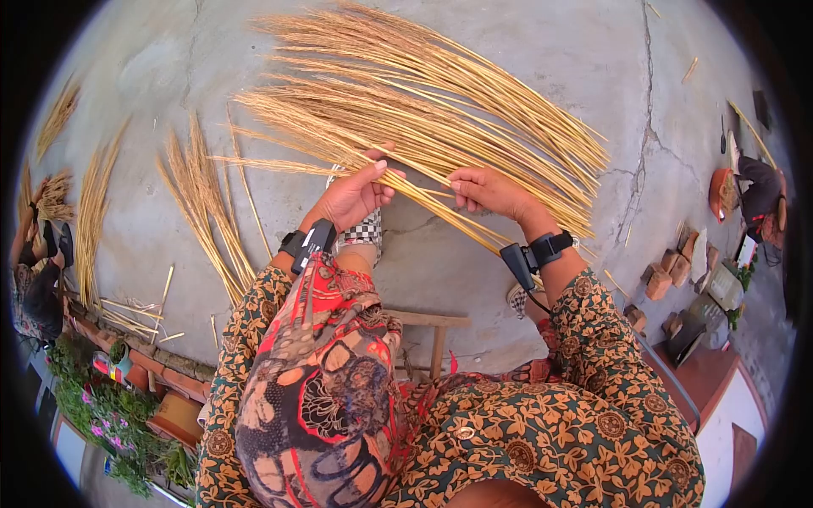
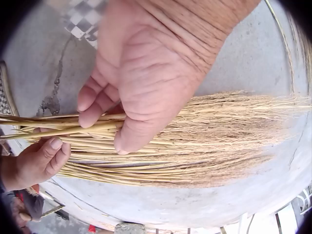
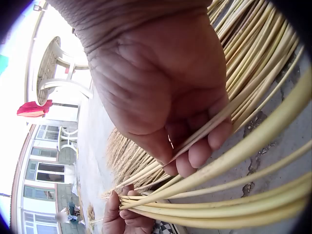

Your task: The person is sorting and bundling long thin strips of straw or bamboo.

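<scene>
My left hand (image 1: 351, 199) holds a few yellow broomcorn stalks (image 1: 461, 222) between thumb and fingers, over a checkered shoe (image 1: 364, 233). In the left wrist view those stalks cross under the curled fingers of the left hand (image 2: 151, 73). To the right, my right hand (image 1: 498, 193) pinches a single thin broomcorn stalk (image 3: 207, 127) between thumb and fingertips, as the right wrist view shows. The thicker held stalks pass below that hand. Just beyond both hands lies a large spread of broomcorn (image 1: 508, 102), its bushy heads to the left and bare stalk ends to the right.
Smaller broomcorn bundles (image 1: 203, 203) lie on the concrete floor (image 1: 584, 42) to the left. Flower pots (image 1: 178, 419) stand at lower left. Bricks (image 1: 659, 284) are at the right. Another person (image 1: 762, 199) sits far right, and one more person (image 1: 38, 292) far left.
</scene>
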The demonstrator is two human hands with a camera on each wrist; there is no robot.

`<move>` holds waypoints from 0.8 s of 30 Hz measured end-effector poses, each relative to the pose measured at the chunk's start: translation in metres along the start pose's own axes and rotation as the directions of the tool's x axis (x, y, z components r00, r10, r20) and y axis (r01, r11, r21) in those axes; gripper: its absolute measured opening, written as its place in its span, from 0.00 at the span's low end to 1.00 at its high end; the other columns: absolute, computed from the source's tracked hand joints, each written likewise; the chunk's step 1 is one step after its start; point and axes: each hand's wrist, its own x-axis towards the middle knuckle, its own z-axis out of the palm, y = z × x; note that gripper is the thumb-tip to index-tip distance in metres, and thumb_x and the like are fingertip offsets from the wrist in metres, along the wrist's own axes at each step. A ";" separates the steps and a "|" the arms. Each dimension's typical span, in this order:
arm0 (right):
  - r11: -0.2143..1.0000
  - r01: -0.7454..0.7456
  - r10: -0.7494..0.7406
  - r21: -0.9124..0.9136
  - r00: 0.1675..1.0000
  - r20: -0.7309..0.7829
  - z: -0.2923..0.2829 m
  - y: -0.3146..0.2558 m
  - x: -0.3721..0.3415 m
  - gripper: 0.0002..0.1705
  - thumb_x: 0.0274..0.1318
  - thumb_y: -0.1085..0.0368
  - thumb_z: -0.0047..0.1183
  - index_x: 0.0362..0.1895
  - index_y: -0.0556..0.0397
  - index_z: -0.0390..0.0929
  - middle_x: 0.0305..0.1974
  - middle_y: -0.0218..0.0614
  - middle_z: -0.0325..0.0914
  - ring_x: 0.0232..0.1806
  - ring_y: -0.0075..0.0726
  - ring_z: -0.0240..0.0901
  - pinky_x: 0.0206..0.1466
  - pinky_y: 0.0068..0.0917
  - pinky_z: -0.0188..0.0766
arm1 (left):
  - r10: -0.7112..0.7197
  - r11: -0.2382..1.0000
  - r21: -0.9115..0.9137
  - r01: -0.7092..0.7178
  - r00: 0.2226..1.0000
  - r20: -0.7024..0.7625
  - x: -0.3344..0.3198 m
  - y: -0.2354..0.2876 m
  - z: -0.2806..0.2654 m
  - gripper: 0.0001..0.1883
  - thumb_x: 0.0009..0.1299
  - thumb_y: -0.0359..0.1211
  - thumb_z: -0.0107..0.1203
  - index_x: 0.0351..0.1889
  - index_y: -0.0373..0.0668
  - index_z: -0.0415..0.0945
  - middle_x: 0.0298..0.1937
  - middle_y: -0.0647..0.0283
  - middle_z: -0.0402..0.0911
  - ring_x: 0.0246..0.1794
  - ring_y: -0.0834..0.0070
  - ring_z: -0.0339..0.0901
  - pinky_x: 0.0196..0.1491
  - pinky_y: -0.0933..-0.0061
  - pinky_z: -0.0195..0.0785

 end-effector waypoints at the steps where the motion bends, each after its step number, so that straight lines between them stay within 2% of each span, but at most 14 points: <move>1: 1.000 -0.003 0.003 -0.001 1.000 0.005 -0.001 0.001 0.000 0.15 0.68 0.55 0.44 0.46 0.50 0.76 0.26 0.22 0.73 0.27 0.16 0.67 0.31 0.17 0.68 | -0.006 1.000 -0.019 0.006 1.000 -0.008 0.001 -0.001 -0.001 0.14 0.74 0.36 0.48 0.55 0.43 0.70 0.45 0.55 0.80 0.31 0.78 0.76 0.36 0.77 0.75; 3: 1.000 -0.009 0.009 0.001 1.000 0.021 -0.001 0.003 0.000 0.15 0.67 0.54 0.45 0.47 0.50 0.76 0.26 0.22 0.73 0.27 0.16 0.67 0.32 0.17 0.68 | -0.021 0.998 -0.059 0.019 0.999 -0.029 0.003 -0.005 -0.006 0.13 0.74 0.36 0.49 0.54 0.44 0.70 0.45 0.56 0.80 0.31 0.78 0.76 0.36 0.77 0.74; 4: 1.000 0.002 -0.002 0.002 0.999 0.034 -0.002 0.003 0.002 0.15 0.66 0.55 0.46 0.45 0.51 0.78 0.27 0.23 0.74 0.28 0.20 0.69 0.33 0.21 0.70 | -0.017 0.999 -0.035 0.017 1.000 0.004 0.003 -0.005 -0.008 0.12 0.74 0.36 0.49 0.52 0.44 0.71 0.43 0.58 0.80 0.31 0.79 0.76 0.35 0.77 0.74; 7: 0.950 0.126 -0.142 -0.285 0.989 -0.036 -0.004 0.001 0.004 0.15 0.65 0.55 0.48 0.41 0.53 0.79 0.29 0.25 0.77 0.30 0.24 0.71 0.35 0.28 0.71 | 0.009 0.998 -0.059 -0.010 1.000 -0.013 0.001 -0.007 -0.008 0.11 0.74 0.36 0.49 0.50 0.43 0.72 0.42 0.60 0.80 0.31 0.79 0.76 0.35 0.78 0.74; 8: 0.951 0.128 -0.180 -0.282 0.970 -0.166 -0.008 -0.002 0.007 0.14 0.64 0.55 0.50 0.40 0.52 0.80 0.30 0.27 0.78 0.31 0.27 0.73 0.36 0.30 0.71 | 0.008 0.998 -0.060 -0.008 1.000 -0.003 0.002 -0.006 -0.007 0.11 0.74 0.35 0.49 0.50 0.43 0.72 0.42 0.60 0.80 0.31 0.79 0.76 0.35 0.78 0.74; 10: 0.952 0.134 -0.242 -0.274 0.878 -0.412 -0.020 -0.012 0.014 0.13 0.62 0.56 0.52 0.38 0.52 0.81 0.32 0.30 0.80 0.34 0.33 0.76 0.38 0.34 0.72 | 0.003 0.998 -0.063 -0.002 1.000 0.015 0.002 -0.005 -0.006 0.10 0.73 0.35 0.50 0.49 0.43 0.72 0.43 0.60 0.80 0.31 0.79 0.76 0.35 0.78 0.74; 11: 0.923 0.101 -0.299 -0.372 0.796 -0.525 -0.026 -0.013 0.020 0.12 0.61 0.57 0.52 0.38 0.51 0.81 0.33 0.32 0.81 0.34 0.37 0.76 0.39 0.35 0.72 | -0.003 0.998 -0.056 0.004 1.000 0.030 0.002 -0.006 -0.007 0.10 0.73 0.34 0.50 0.49 0.43 0.72 0.43 0.60 0.80 0.31 0.79 0.76 0.35 0.78 0.74; 13: 0.840 -0.002 -0.442 -0.542 0.577 -0.687 -0.039 -0.014 0.036 0.11 0.58 0.58 0.53 0.39 0.49 0.81 0.35 0.35 0.81 0.36 0.44 0.77 0.40 0.36 0.73 | -0.005 0.999 -0.033 0.007 0.998 0.059 0.003 -0.005 -0.008 0.10 0.73 0.33 0.50 0.49 0.43 0.72 0.43 0.60 0.80 0.31 0.79 0.77 0.36 0.79 0.74; 14: 0.815 -0.062 -0.445 -0.577 0.570 -0.691 -0.042 -0.012 0.041 0.09 0.56 0.60 0.54 0.39 0.45 0.82 0.36 0.36 0.80 0.39 0.49 0.75 0.40 0.38 0.73 | -0.016 0.999 -0.033 0.018 0.999 0.043 0.002 -0.004 -0.008 0.10 0.72 0.33 0.50 0.49 0.43 0.72 0.43 0.60 0.80 0.31 0.78 0.77 0.36 0.79 0.75; 17: 0.637 -0.170 -0.574 -0.752 0.546 -0.610 -0.039 0.003 0.049 0.09 0.56 0.60 0.55 0.39 0.43 0.82 0.35 0.34 0.78 0.38 0.45 0.75 0.39 0.39 0.73 | -0.041 0.998 -0.037 0.042 0.999 0.015 -0.001 -0.003 -0.005 0.10 0.72 0.33 0.50 0.49 0.42 0.72 0.44 0.59 0.80 0.31 0.78 0.78 0.36 0.78 0.75; 21: 0.584 -0.195 -0.609 -0.788 0.537 -0.584 -0.041 0.002 0.054 0.06 0.53 0.60 0.56 0.35 0.43 0.80 0.35 0.32 0.76 0.40 0.43 0.74 0.40 0.38 0.72 | -0.031 0.999 -0.040 0.031 0.999 0.022 -0.001 -0.005 -0.006 0.09 0.72 0.34 0.51 0.47 0.43 0.72 0.44 0.58 0.80 0.30 0.77 0.77 0.36 0.77 0.75; 24: 0.538 -0.196 -0.604 -0.820 0.589 -0.537 -0.044 -0.001 0.055 0.04 0.52 0.62 0.56 0.33 0.45 0.78 0.34 0.33 0.76 0.38 0.43 0.74 0.40 0.39 0.71 | -0.025 0.998 -0.053 0.026 1.000 0.016 0.000 -0.005 -0.004 0.08 0.73 0.35 0.51 0.45 0.43 0.72 0.44 0.57 0.80 0.30 0.78 0.77 0.35 0.77 0.75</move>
